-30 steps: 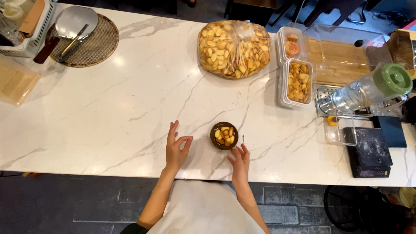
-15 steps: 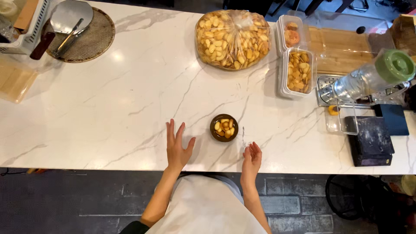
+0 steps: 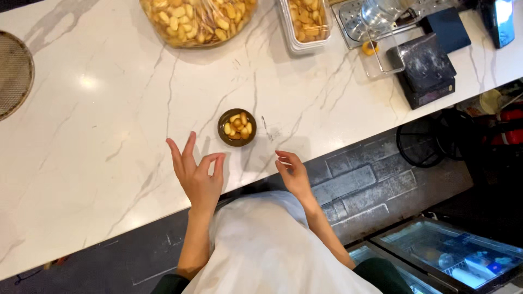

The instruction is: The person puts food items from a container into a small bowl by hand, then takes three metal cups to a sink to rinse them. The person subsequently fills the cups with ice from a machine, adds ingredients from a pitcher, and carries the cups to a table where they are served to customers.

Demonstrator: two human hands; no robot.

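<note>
**Hands drawn back from the small bowl, view tilted and closer**

Since the earlier frames the view has swung and closed in: the desk (image 3: 98, 109) now runs slantwise, and the round mat (image 3: 13, 76) is cut by the left edge, whatever lay on it now out of view. The left hand (image 3: 197, 174) has changed shape; half a second ago its fingers were spread flat over the marble, now the thumb and forefinger curl towards each other with the tips close, the other fingers (image 3: 182, 155) raised and fanned, holding nothing. The right hand (image 3: 294, 175) has drawn back to the desk's near edge, its fingers loosely bent and empty.

The small dark bowl (image 3: 237, 127) has kept its place on the desk, filled with pale yellow pieces. It sits between the two hands and a little beyond them, touched by neither; the left hand is the nearer.

Of the packages, a big round clear bag (image 3: 199, 19) of the same yellow pieces lies at the top edge, well apart from the bowl. Just right of it stands a clear rectangular tub (image 3: 305, 24), also holding yellow pieces. Further right lies a clear empty tray (image 3: 381, 57) with one small yellow bit at its corner, and beside that a black square block (image 3: 427, 68). A dark blue flat rectangle (image 3: 447, 27) lies behind the block. Any labels are too small to tell.
</note>
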